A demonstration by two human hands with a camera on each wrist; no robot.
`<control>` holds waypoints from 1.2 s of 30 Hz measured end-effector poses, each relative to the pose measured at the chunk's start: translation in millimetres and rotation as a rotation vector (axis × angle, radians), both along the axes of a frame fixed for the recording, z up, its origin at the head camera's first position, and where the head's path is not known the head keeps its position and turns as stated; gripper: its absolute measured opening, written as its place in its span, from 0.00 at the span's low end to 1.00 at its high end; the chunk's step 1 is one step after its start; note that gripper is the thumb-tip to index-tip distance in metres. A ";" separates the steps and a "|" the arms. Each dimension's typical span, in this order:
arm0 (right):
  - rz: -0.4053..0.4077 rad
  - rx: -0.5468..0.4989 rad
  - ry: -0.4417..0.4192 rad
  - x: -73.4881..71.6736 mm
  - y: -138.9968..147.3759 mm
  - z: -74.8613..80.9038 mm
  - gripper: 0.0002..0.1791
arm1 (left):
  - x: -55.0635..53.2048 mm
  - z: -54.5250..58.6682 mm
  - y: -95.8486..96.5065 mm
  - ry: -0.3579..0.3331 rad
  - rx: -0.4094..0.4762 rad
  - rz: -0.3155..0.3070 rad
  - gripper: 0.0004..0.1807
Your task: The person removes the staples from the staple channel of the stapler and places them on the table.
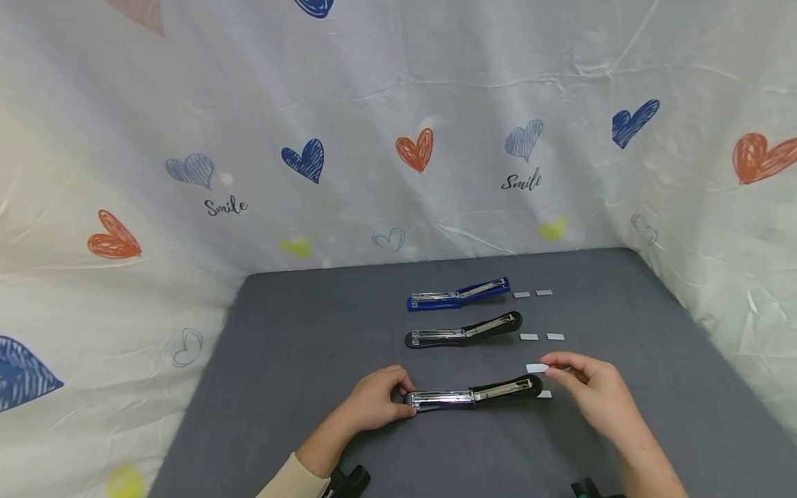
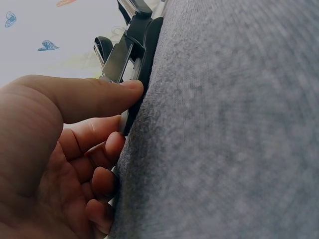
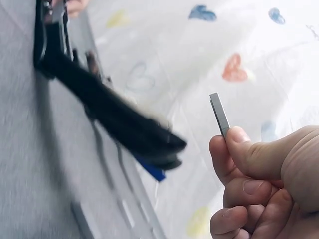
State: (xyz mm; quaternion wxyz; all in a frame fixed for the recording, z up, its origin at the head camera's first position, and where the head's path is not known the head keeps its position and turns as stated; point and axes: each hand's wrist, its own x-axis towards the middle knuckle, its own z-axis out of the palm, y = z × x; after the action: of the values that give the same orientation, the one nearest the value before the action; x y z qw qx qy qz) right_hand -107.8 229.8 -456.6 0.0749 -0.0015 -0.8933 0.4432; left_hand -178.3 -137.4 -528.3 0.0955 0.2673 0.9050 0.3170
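An opened black stapler [image 1: 443,399] lies nearest, its top arm swung back to the right and its metal staple channel exposed. At its left end my left hand [image 1: 381,400] grips the base between thumb and fingers, as the left wrist view also shows with the stapler [image 2: 144,55]. My right hand [image 1: 594,394] pinches a strip of staples [image 1: 537,369] between thumb and index finger, just above the raised right end of that stapler. In the right wrist view the staple strip [image 3: 219,114] points up from the fingertips, its channel shape visible.
Farther back lie another opened black stapler [image 1: 438,337] and an opened blue stapler [image 1: 436,301]. Pairs of staple strips [image 1: 528,337] sit to the right of these two. One more strip [image 1: 544,394] lies partly behind the nearest stapler's tip. A heart-printed curtain [image 1: 461,138] borders the grey table [image 1: 299,339].
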 end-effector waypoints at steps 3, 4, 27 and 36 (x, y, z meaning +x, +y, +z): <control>-0.017 0.018 0.017 2.1 9.7 -5.0 0.10 | 0.6 -0.3 -0.5 0.004 0.006 0.000 0.15; -0.023 0.024 0.020 2.9 12.9 -7.1 0.10 | 0.7 -0.6 -0.6 0.005 0.004 0.002 0.15; -0.046 0.265 -0.043 2.8 60.5 -53.0 0.04 | 1.1 -1.2 -0.3 -0.003 -0.008 0.015 0.14; -0.039 0.370 0.017 -1.0 57.9 -61.8 0.03 | 0.8 -0.1 0.3 -0.009 -0.009 0.017 0.14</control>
State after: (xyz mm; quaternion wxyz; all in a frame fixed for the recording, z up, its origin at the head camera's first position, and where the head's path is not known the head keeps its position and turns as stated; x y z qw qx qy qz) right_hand -108.8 287.7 -518.4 0.0902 -0.0014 -0.9587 0.2697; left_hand -177.5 -137.0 -528.5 0.0979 0.2577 0.9082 0.3148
